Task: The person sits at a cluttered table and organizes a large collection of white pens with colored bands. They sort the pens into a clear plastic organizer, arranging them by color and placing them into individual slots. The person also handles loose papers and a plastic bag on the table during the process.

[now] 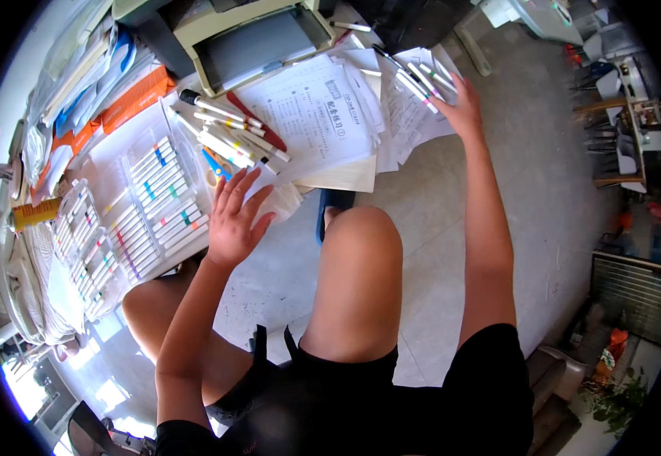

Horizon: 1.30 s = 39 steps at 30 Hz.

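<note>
My left hand point(233, 222) hovers with fingers apart and nothing in it, near the desk's front edge. Just beyond its fingertips are scissors point(216, 165) with blue and yellow parts and a loose pile of white-barrelled markers point(225, 139). To its left, more markers stand in rows in a clear plastic marker case point(147, 191). Far to the right, my right hand point(462, 111) reaches several white markers point(421, 85) lying on loose paper sheets point(404, 128). Its thumb and fingers are at the markers' near ends; whether it grips one is unclear.
A printer point(256, 48) stands at the back of the desk. Before it lies a stack of printed sheets point(313, 114), with a dark red object point(270, 137) beside it. Orange packages point(136, 97) and a yellow can point(35, 214) are at the left. Shelves point(615, 125) stand far right.
</note>
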### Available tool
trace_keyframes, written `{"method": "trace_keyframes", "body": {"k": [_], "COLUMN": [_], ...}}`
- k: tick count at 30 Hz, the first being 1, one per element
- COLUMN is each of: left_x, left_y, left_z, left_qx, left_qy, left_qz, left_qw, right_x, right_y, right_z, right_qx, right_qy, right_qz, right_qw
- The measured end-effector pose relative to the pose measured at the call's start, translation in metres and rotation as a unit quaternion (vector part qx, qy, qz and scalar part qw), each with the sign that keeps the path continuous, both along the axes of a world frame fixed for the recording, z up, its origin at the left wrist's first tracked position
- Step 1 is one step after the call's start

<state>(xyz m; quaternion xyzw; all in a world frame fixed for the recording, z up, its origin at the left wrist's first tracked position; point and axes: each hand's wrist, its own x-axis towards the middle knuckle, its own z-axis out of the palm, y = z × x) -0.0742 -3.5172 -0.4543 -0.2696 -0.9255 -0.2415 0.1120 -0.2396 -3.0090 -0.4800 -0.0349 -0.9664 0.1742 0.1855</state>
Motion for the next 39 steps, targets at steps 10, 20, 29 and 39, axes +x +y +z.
{"method": "trace_keyframes", "body": {"k": [10, 20, 29, 39], "left_x": [0.024, 0.016, 0.023, 0.032], "left_y": [0.004, 0.027, 0.029, 0.017], "left_z": [-0.006, -0.006, -0.003, -0.012], "left_qx": [0.022, 0.061, 0.085, 0.099], "left_qy": [-0.037, -0.045, -0.065, -0.086], "left_qz": [0.021, 0.014, 0.002, 0.017], "left_qw": [0.999, 0.997, 0.994, 0.991], "right_x": [-0.051, -0.066, -0.087, -0.088], "right_y": [0.005, 0.012, 0.004, 0.033], "right_z": [0.006, -0.010, -0.002, -0.003], "right_qx": [0.065, 0.114, 0.132, 0.109], "right_qy": [-0.194, -0.191, -0.244, -0.268], "right_qz": [0.031, -0.053, -0.170, -0.119], "right_qw": [0.978, 0.973, 0.946, 0.950]}}
